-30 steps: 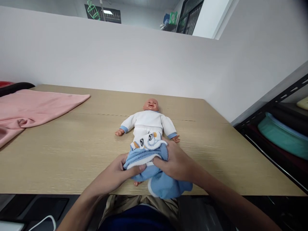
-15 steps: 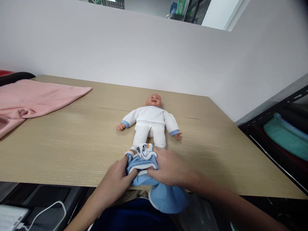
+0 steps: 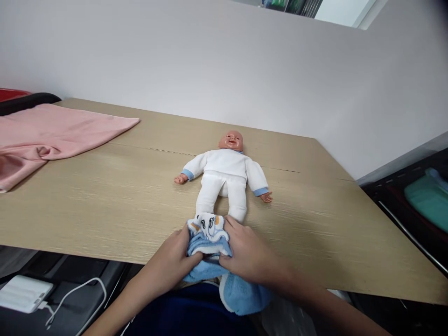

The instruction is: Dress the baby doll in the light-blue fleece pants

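A baby doll (image 3: 226, 170) in a white top with blue cuffs and white leggings lies on its back, its head away from me and its arms spread. Bunched at its feet is a blue and white terry garment (image 3: 209, 247) with an embroidered animal face. My left hand (image 3: 177, 254) grips its left side, thumb on top. On the opposite side, my right hand (image 3: 241, 245) is closed on the same garment. A rounded blue part of the cloth hangs over the table edge below my right hand. The doll's feet are hidden by the garment.
A pink cloth (image 3: 63, 128) lies on the wooden table (image 3: 105, 205) at the left, with a black and red object behind it. Below the front edge, a white power bank (image 3: 24, 294) with a cable rests on a dark surface. A black shelf (image 3: 395, 214) stands at the right.
My view has shifted, so the doll and table appear slightly further right. Both hands keep hold of the garment, which is still gathered at the doll's feet.
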Demonstrator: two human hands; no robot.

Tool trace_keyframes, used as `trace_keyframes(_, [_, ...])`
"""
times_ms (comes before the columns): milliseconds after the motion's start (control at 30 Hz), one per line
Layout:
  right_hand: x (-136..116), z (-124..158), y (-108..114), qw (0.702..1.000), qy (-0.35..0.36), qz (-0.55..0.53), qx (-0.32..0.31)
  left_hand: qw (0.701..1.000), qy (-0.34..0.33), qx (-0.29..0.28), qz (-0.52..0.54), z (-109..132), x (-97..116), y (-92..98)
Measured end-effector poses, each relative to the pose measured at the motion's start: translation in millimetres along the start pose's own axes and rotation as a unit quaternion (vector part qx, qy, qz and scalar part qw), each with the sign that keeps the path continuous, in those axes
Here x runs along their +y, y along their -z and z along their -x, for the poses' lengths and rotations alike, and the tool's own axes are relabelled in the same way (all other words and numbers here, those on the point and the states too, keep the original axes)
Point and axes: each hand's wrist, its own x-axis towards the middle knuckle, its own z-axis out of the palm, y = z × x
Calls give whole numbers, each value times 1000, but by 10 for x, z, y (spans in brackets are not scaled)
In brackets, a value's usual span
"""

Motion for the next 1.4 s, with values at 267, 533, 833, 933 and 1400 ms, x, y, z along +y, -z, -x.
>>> trace_keyframes(267, [-50,-15,-21,999,-21,-22,14,986,-49,107,-117,-39,-31,-91])
trace_keyframes(533, [59,-83,-66,986,-6,-149,81,982,-61,99,150,-181,-137,-86])
trace_keyframes(833, [129,-81,-67,983,6,-147,108,976,-119,79,165,-237,-135,36])
trace_keyframes(933, [151,-87,-45,982,40,-138,125,972,-131,59,187,-227,-197,65])
trace_keyframes(1400, [279,-192,-34,978,110,-35,171,970,-122,-25,209,-305,-285,288])
